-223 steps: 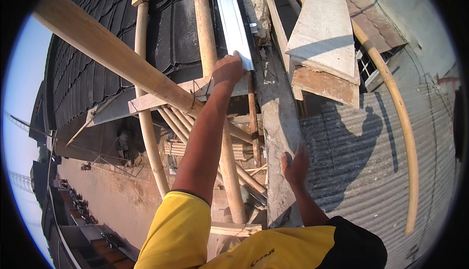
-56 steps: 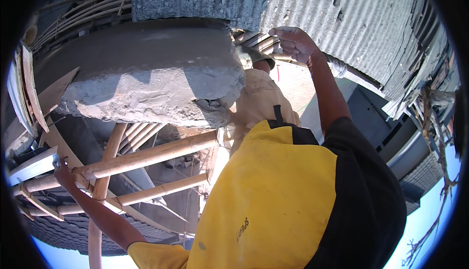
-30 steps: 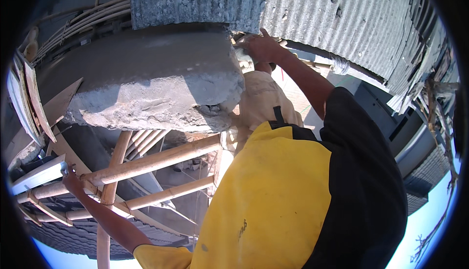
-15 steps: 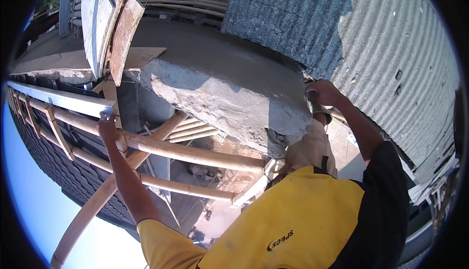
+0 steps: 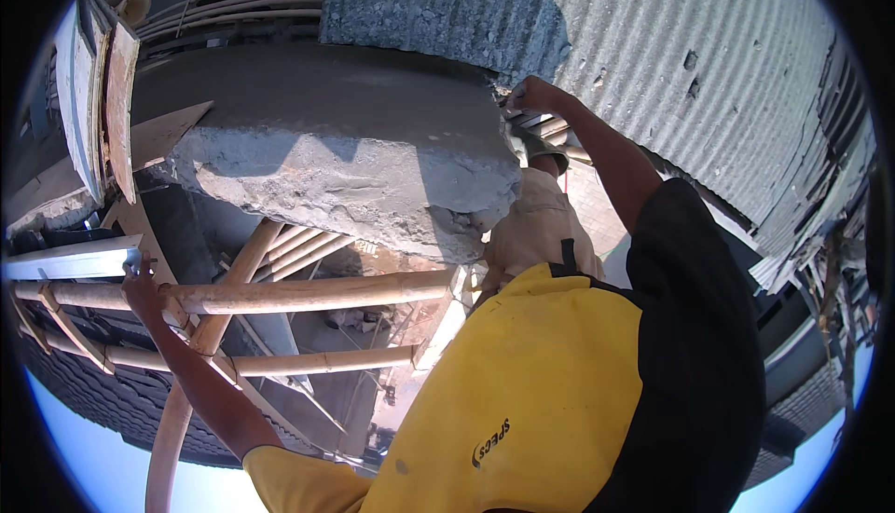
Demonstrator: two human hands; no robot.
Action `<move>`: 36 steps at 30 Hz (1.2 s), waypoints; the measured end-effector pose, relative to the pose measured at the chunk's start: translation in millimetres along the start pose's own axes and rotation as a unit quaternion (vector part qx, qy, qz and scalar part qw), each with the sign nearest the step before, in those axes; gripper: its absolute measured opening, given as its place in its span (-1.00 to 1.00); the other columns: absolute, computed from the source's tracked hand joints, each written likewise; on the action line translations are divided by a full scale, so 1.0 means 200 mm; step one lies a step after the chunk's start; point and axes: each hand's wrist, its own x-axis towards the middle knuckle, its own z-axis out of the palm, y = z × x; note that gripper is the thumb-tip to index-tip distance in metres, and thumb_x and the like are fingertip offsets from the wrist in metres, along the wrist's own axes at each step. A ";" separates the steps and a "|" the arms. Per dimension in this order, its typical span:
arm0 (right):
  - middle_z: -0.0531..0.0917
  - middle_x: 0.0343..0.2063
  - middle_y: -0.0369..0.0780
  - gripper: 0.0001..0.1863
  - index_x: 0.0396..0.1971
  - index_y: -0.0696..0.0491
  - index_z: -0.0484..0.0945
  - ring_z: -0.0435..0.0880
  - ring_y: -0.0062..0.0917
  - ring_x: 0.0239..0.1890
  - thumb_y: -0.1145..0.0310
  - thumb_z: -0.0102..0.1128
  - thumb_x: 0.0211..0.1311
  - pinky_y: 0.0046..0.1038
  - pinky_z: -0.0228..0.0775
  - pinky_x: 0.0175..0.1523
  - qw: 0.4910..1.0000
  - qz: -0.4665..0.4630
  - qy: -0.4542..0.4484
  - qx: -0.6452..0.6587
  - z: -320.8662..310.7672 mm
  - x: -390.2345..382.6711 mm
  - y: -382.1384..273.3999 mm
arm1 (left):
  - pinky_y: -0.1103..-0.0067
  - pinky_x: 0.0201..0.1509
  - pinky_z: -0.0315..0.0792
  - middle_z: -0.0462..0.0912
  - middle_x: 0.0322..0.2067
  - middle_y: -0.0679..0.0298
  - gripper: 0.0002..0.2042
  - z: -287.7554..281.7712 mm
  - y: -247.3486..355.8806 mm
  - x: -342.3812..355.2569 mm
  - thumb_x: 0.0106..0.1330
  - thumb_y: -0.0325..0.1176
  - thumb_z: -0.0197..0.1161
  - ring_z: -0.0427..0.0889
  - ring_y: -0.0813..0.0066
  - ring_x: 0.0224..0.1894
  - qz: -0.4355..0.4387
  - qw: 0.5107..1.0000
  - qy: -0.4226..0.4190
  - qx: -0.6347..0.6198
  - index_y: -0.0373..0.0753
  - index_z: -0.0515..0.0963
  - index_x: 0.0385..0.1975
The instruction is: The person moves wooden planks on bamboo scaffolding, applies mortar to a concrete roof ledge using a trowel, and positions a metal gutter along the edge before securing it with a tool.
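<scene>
My left hand [image 5: 143, 291], arm stretched out to the left, has its fingers closed at the end of a pale metal bar [image 5: 70, 261]. That bar lies just above a bamboo pole [image 5: 308, 293]. On the other side, my right hand [image 5: 535, 95] is closed at the far right corner of a rough concrete slab [image 5: 345, 177], beside the lower edge of a grey corrugated sheet [image 5: 671, 56]. What its fingers grip there is hidden. My leg in beige trousers [image 5: 545, 219] is beside the slab's broken end.
Crossed bamboo poles [image 5: 228, 299] span an open drop, with ground far below. Upright boards [image 5: 119, 103] lean at the far left, dark roof tiles [image 5: 93, 406] slope down at the lower left, and broken slats [image 5: 830, 243] lie at the right.
The view has shifted, so the slab, the corrugated sheet and both hands appear further left. The left hand stays at the bar's end and the right hand at the slab's corner.
</scene>
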 end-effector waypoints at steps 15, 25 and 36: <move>0.46 -0.77 -0.35 -0.83 -0.43 0.16 0.66 0.39 -0.71 -0.68 0.37 0.31 0.01 -0.53 0.22 -0.58 0.945 0.160 -0.232 -0.166 0.04 -0.26 -0.22 | 0.35 -0.32 0.51 0.67 -0.29 -0.05 -0.55 0.03 -0.10 0.03 0.37 -0.04 0.18 0.67 0.19 -0.37 0.034 0.997 0.029 0.056 -0.15 0.49 0.16; 0.51 -0.68 -0.32 -0.80 -0.30 0.15 0.64 0.46 -0.68 -0.58 0.34 0.22 0.18 -0.57 0.31 -0.48 0.976 0.080 -0.071 -0.191 0.13 -0.07 0.01 | 0.33 -0.22 0.49 0.68 -0.29 -0.04 -0.34 0.01 -0.11 0.02 0.24 0.14 0.25 0.69 0.16 -0.28 -0.021 0.999 0.024 -0.022 -0.34 0.48 0.12; 0.61 -0.62 -0.31 -0.78 -0.39 0.18 0.66 0.49 -0.65 -0.59 0.30 0.23 0.20 -0.52 0.34 -0.47 0.999 -0.006 -0.009 -0.036 0.01 -0.02 0.03 | 0.28 -0.23 0.46 0.68 -0.36 -0.04 -0.29 0.03 -0.08 0.06 0.25 0.22 0.19 0.67 0.14 -0.33 -0.012 0.999 0.023 -0.046 -0.41 0.50 0.05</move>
